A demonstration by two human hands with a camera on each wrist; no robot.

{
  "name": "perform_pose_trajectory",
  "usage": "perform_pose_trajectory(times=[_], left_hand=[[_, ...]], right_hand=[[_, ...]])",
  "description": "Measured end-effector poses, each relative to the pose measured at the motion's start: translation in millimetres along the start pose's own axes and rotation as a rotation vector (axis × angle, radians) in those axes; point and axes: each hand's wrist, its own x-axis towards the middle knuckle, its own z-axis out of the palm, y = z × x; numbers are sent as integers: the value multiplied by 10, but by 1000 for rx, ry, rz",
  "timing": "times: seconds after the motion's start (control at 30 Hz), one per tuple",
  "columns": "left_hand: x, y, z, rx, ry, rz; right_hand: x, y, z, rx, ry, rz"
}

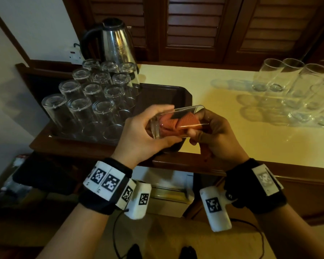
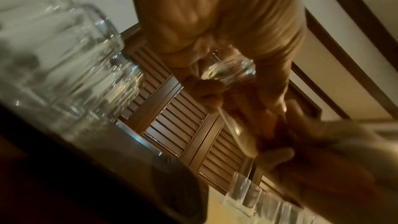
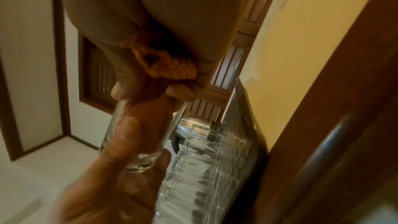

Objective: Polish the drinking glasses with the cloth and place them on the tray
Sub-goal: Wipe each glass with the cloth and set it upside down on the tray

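Hands: left hand [image 1: 148,136] grips glass [image 1: 178,121] at base, right hand [image 1: 216,135] pinches cloth [image 1: 178,120] stuffed inside; thin, slippery, fragile, hold body w/ light squeeze.

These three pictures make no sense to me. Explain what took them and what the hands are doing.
No machine here: a person wears one camera on the head and one on each wrist. The head view looks down at both hands. The left hand grips a drinking glass lying sideways; the right hand pushes an orange cloth into it. On the counter a dark tray carries upturned glasses, with a kettle behind it. More glasses wait upright on the right. The wrist views show the same glass from close by, blurred.
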Motion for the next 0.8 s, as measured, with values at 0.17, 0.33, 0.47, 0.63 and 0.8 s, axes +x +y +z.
perform_pose_trajectory(times=[0.17, 0.33, 0.47, 0.63, 0.8], left_hand=[[113, 67, -68, -322, -167, -333], [132, 95, -108, -149, -62, -172], [92, 65, -102, 217, -41, 163], [141, 129, -76, -294, -92, -249], [138, 129, -108, -194, -40, -107]], right_hand=[[-11, -69, 8, -70, 60, -35], [28, -78, 5, -26, -13, -18], [-15, -42, -15, 169, -10, 74], [15, -91, 3, -2, 95, 3], [43, -63, -2, -12, 38, -9]])
